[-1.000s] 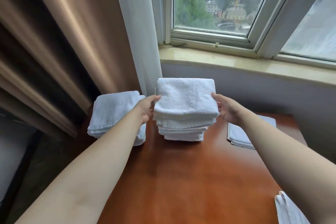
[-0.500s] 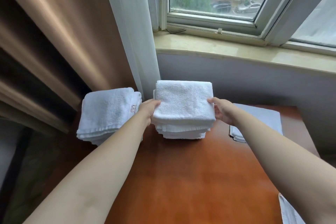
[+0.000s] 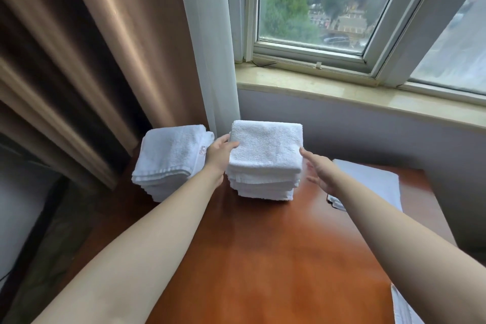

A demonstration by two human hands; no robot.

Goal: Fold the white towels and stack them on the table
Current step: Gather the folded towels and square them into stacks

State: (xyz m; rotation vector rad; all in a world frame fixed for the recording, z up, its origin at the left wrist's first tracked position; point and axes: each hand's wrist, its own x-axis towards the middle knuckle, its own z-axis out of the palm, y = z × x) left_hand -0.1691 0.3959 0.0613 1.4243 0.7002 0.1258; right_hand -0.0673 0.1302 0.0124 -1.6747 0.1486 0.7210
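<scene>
The left hand [image 3: 220, 153] forms a grip on the left edge of the top towel [image 3: 265, 148]: its thumb lies over the towel's upper face and the fingers curl against the side beneath. That towel crowns the middle stack [image 3: 263, 184], which stands between the two hands on the reddish-brown bench [image 3: 263, 258]. The right hand [image 3: 322, 172] makes no grip at all; its fingers are spread and nearly straight, one fingertip touching the right edge of the top towel, the rest just beside the stack's right side.

Half a second ago the right hand pinched that right edge with curled fingers; now it has let go and opened, and sits slightly lower against the stack. The left hand has kept its hold in the same place. The stack has stayed on the bench, and the top towel lies flat and square on it.

Just left of the left hand, touching its wrist side, is a second pile of folded towels [image 3: 171, 163] at the bench's far-left corner. Behind the right forearm a single flat folded towel [image 3: 373, 181] lies near the bench's right edge. Nearer the person, under the right arm, a corner of more white cloth [image 3: 402, 308] shows. Beyond the stacks hang a brown curtain [image 3: 92, 60] and a white sheer curtain [image 3: 207, 47], with a window sill [image 3: 342, 92] behind.
</scene>
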